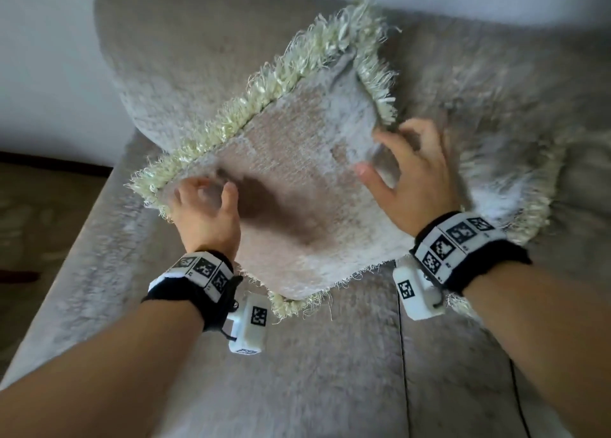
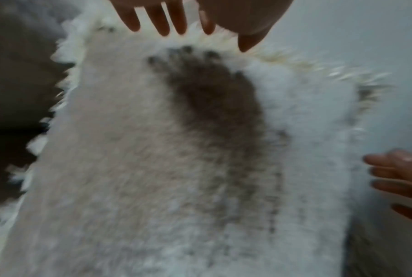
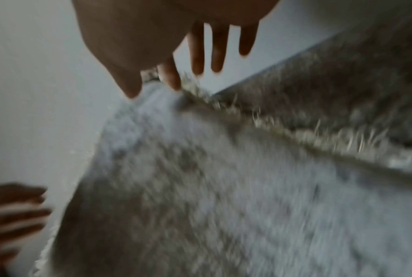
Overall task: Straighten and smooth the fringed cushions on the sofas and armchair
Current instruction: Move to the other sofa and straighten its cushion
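A plush beige cushion [image 1: 297, 179] with a cream fringe [image 1: 264, 84] leans cornerwise against the sofa back. My left hand [image 1: 205, 191] hovers over its left corner with the fingers spread, and casts a dark shadow on the pile [image 2: 212, 97]. In the left wrist view the fingers [image 2: 164, 22] are straight and off the cushion [image 2: 129, 178]. My right hand [image 1: 396, 160] is spread over the cushion's right edge. In the right wrist view its thumb and forefinger [image 3: 169, 75] reach the fringed edge of the cushion [image 3: 223, 206] without gripping it. Both wrist views are blurred.
A second fringed cushion [image 1: 515, 179] lies behind and to the right, partly under my right wrist. The grey sofa seat [image 1: 330, 371] has a seam between its seat pads [image 1: 401, 355]. The sofa arm [image 1: 82, 256] is at the left, with brown floor [image 1: 39, 222] beyond.
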The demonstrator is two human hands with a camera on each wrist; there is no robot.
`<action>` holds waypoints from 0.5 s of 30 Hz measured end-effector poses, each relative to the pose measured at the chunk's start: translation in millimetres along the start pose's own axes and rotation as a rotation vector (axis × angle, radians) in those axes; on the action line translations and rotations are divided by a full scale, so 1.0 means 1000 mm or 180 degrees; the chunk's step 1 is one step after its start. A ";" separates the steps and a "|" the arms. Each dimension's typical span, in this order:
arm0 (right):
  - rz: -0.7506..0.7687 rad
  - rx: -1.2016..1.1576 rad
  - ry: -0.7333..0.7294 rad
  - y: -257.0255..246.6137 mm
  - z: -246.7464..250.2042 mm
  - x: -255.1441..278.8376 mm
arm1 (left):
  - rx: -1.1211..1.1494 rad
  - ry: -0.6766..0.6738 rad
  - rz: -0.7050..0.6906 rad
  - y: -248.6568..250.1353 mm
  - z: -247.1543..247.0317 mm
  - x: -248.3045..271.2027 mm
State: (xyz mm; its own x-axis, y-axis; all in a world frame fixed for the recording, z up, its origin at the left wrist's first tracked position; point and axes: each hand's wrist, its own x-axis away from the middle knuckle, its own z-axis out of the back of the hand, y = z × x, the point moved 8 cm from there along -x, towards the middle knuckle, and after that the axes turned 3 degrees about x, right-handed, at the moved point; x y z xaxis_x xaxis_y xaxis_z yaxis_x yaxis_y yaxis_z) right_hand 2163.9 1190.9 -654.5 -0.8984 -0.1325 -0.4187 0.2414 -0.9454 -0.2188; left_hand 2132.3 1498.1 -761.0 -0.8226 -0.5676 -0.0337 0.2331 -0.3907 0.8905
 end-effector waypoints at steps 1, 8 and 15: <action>0.0011 0.0175 -0.0243 -0.005 0.011 0.000 | -0.0116 -0.0167 -0.0302 0.031 0.005 0.002; -0.0024 0.0705 -0.2055 -0.030 0.107 0.009 | -0.1672 -0.2004 -0.1646 0.210 0.021 0.053; -0.0351 0.0464 -0.2658 -0.036 0.224 0.040 | -0.2891 -0.2663 -0.2266 0.317 0.064 0.129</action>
State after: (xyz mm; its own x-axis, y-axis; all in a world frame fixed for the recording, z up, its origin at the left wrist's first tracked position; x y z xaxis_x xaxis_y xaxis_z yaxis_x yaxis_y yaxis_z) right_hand 2036.7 1153.0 -466.1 -0.9036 -0.1591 0.3978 0.1385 -0.9871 -0.0804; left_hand 2066.6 1347.1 -454.5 -0.8878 0.4068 0.2153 -0.3701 -0.9090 0.1915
